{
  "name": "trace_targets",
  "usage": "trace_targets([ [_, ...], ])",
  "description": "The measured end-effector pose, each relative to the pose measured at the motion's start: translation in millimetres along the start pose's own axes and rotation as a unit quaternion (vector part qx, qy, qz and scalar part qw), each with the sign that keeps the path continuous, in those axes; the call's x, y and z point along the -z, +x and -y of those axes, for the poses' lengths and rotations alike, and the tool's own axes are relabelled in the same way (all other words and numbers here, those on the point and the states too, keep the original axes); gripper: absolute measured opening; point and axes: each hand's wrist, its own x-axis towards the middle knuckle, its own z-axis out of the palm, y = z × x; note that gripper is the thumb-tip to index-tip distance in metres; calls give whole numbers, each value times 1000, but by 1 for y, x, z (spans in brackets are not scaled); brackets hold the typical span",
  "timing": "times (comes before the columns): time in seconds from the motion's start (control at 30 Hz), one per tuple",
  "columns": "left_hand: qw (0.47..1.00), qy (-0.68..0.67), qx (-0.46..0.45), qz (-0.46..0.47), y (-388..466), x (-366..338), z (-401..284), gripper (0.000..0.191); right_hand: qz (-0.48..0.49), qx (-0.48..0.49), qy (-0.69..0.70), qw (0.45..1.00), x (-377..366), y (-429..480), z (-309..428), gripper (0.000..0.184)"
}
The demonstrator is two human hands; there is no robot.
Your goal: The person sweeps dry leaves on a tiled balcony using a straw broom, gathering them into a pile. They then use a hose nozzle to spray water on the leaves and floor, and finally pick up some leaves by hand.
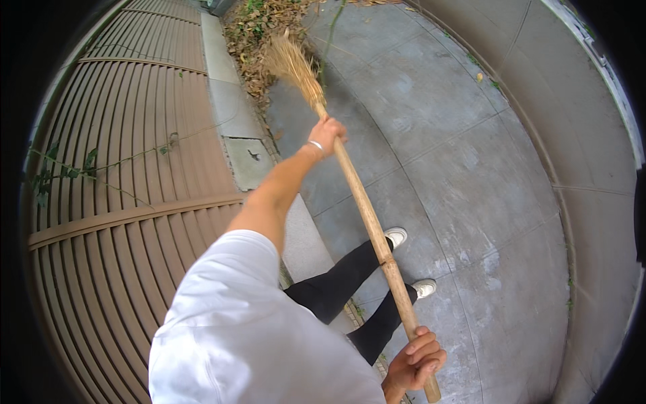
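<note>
A straw broom (305, 83) with a long bamboo handle lies diagonally across the view. My left hand (329, 135), with a light band at its wrist, grips the handle just behind the bristles, at arm's length. Near the handle's bottom end, my right hand (416, 357) is closed around the bamboo. The bristles, slightly blurred, are at the edge of a heap of dry brown leaves (247, 63) with some green ones among them. A thin green stem (333, 30) rises beside the broom head.
A brown ribbed metal wall or gate (131, 136) runs along the left, with a trailing vine (91, 171) before it. Pale slabs (236, 108) border the grey paving (434, 126). A low wall (585, 111) curves along the right. My white shoes (396, 236) stand below the handle.
</note>
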Motion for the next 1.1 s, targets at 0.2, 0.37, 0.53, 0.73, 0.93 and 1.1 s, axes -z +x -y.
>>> trace_targets([
  [0.2,981,16,-93,172,-24,20,-61,11,-222,11,263,939,88,-24,46,34],
  [0.37,885,-108,-310,331,-71,6,-245,17,-533,127,184,816,184,-179,130,44],
  [0.53,796,-207,-494,282,-114,13,-409,10,-799,139,-21,584,193,-352,169,26],
  [0.73,795,-228,-462,320,-91,-85,-428,18,-892,-68,-11,446,188,-393,112,17],
  [0.93,867,-37,-363,338,-46,-99,-217,35,-801,-209,167,535,166,-254,-40,41],
  [1.1,866,130,-236,421,-35,-38,-133,23,-562,-47,360,743,188,-152,-69,40],
])
